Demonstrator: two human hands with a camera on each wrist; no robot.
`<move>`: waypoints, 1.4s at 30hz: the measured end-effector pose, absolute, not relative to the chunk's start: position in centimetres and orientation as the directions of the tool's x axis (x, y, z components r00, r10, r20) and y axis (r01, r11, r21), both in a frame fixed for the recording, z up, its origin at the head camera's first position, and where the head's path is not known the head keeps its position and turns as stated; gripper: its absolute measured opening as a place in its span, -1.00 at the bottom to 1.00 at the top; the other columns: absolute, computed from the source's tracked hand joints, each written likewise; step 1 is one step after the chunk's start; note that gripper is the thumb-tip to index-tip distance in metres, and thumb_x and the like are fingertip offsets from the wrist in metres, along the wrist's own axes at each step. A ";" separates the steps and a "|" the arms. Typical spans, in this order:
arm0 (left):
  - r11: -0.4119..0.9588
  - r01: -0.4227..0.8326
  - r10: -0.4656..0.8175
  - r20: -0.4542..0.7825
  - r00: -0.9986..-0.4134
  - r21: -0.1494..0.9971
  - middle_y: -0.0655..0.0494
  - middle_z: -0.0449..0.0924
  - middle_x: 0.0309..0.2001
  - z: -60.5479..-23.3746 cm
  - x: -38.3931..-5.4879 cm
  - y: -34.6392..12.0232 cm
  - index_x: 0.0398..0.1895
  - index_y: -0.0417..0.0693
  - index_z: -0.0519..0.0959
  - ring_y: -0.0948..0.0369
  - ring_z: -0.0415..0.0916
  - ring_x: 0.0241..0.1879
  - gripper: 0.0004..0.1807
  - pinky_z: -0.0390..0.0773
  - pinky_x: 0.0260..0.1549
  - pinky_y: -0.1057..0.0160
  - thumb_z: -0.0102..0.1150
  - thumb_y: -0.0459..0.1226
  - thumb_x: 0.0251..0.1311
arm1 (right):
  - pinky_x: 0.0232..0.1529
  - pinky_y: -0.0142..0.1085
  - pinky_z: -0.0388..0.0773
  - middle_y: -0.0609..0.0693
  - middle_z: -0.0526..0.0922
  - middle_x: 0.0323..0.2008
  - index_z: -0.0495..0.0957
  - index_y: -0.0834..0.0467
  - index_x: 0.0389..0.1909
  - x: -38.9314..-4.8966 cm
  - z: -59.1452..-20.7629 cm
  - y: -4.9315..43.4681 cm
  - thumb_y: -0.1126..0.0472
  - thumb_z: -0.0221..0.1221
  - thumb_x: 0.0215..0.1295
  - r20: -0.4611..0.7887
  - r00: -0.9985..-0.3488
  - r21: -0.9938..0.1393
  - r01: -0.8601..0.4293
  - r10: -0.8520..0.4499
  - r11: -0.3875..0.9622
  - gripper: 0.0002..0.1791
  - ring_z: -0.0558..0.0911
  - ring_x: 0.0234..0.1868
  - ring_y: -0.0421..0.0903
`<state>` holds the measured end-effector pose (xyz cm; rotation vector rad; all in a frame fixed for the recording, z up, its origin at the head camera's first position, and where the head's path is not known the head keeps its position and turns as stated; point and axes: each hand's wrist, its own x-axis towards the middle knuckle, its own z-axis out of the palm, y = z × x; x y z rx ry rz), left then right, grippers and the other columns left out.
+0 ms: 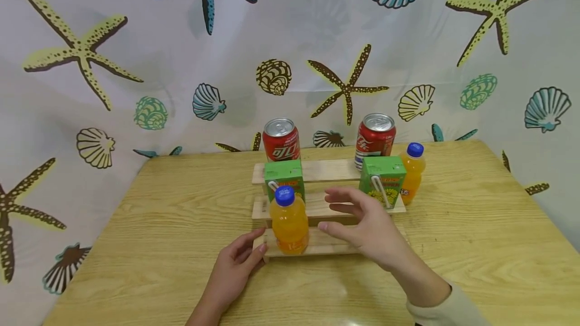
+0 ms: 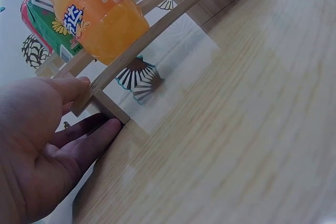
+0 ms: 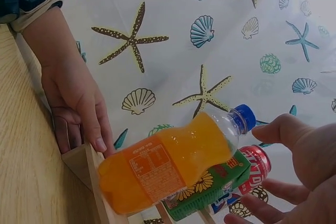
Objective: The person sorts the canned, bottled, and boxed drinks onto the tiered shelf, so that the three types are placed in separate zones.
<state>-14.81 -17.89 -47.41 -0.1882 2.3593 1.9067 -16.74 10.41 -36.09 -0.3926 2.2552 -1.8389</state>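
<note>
A three-tier wooden rack (image 1: 333, 245) stands on the table. My left hand (image 1: 231, 271) holds its front left corner; in the left wrist view the thumb (image 2: 73, 87) lies on the slat end and the fingers are against the end piece. An orange soda bottle (image 1: 290, 225) with a blue cap stands upright on the lowest step, at the left. Just right of this bottle, my right hand (image 1: 369, 228) hovers with spread, slightly bent fingers and holds nothing. In the right wrist view, its fingers (image 3: 281, 129) are near the blue cap, apparently apart from it.
Behind the bottle are a green juice box (image 1: 284, 169) and a red cola can (image 1: 281, 142). At the rack's right are another green box (image 1: 384, 177), another red can (image 1: 375, 140) and a second orange bottle (image 1: 412, 177). A patterned cloth (image 1: 244, 54) hangs behind the table (image 1: 181, 205).
</note>
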 end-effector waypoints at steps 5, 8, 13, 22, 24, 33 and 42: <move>0.209 -0.157 -0.031 -0.154 -0.988 0.965 -0.06 0.43 0.37 -47.3 -14.9 -17.9 0.29 0.09 0.55 0.04 0.58 0.18 -0.54 0.72 -0.06 0.33 0.27 -0.12 0.34 | 0.19 -0.13 0.65 0.16 0.49 0.30 0.42 0.05 0.33 -16.8 -35.8 10.8 0.17 0.42 0.20 0.024 -0.938 -0.978 -0.093 -0.346 0.186 -0.33 0.48 0.33 0.21; 0.207 -0.157 -0.032 -0.154 -0.988 0.966 -0.04 0.44 0.36 -47.3 -14.9 -17.9 0.28 0.09 0.55 0.06 0.60 0.16 -0.55 0.72 -0.07 0.33 0.26 -0.14 0.34 | 0.18 -0.13 0.65 0.19 0.49 0.29 0.41 0.08 0.35 -16.8 -35.6 11.1 0.19 0.41 0.22 0.039 -0.929 -0.980 -0.108 -0.368 0.168 -0.33 0.47 0.33 0.25; 0.210 -0.158 -0.034 -0.155 -0.987 0.965 -0.04 0.44 0.36 -47.3 -14.9 -17.8 0.28 0.08 0.55 0.06 0.60 0.16 -0.55 0.72 -0.07 0.33 0.26 -0.14 0.35 | 0.16 -0.15 0.67 0.20 0.50 0.27 0.41 0.12 0.33 -16.8 -35.0 11.9 0.22 0.39 0.23 0.060 -0.922 -0.979 -0.129 -0.383 0.156 -0.35 0.47 0.33 0.27; 0.224 -0.158 -0.035 -0.154 -0.988 0.962 -0.05 0.41 0.39 -47.3 -14.9 -17.8 0.29 0.09 0.55 0.01 0.57 0.21 -0.54 0.71 -0.04 0.32 0.26 -0.12 0.34 | 0.10 -0.19 0.70 0.15 0.50 0.29 0.42 0.12 0.33 -16.9 -34.1 13.2 0.20 0.39 0.24 0.056 -0.927 -0.981 -0.119 -0.371 0.151 -0.37 0.46 0.34 0.23; 0.240 -0.154 -0.037 -0.150 -0.988 0.959 -0.05 0.40 0.40 -47.3 -14.9 -17.8 0.29 0.10 0.54 0.00 0.54 0.24 -0.54 0.69 -0.01 0.32 0.27 -0.10 0.34 | 0.12 -0.17 0.69 0.13 0.50 0.30 0.43 0.13 0.32 -16.9 -33.9 13.6 0.20 0.38 0.25 0.058 -0.926 -0.980 -0.124 -0.373 0.154 -0.38 0.46 0.34 0.23; 0.242 -0.149 -0.027 -0.147 -0.989 0.959 -0.05 0.38 0.41 -47.3 -14.8 -17.9 0.30 0.11 0.54 -0.02 0.50 0.28 -0.51 0.68 0.02 0.31 0.28 -0.06 0.32 | 0.09 -0.13 0.71 0.16 0.48 0.31 0.39 0.10 0.37 -17.0 -33.2 14.7 0.18 0.37 0.27 0.032 -0.925 -0.984 -0.095 -0.378 0.148 -0.34 0.46 0.34 0.24; 0.267 -0.148 -0.031 -0.145 -0.989 0.952 -0.07 0.37 0.42 -47.4 -14.8 -17.9 0.31 0.12 0.53 -0.05 0.46 0.31 -0.49 0.66 0.09 0.25 0.27 -0.01 0.32 | 0.05 -0.02 0.72 0.17 0.44 0.33 0.36 0.08 0.40 -17.2 -32.7 15.9 0.18 0.36 0.28 -0.018 -0.904 -0.987 -0.051 -0.426 0.151 -0.33 0.45 0.32 0.29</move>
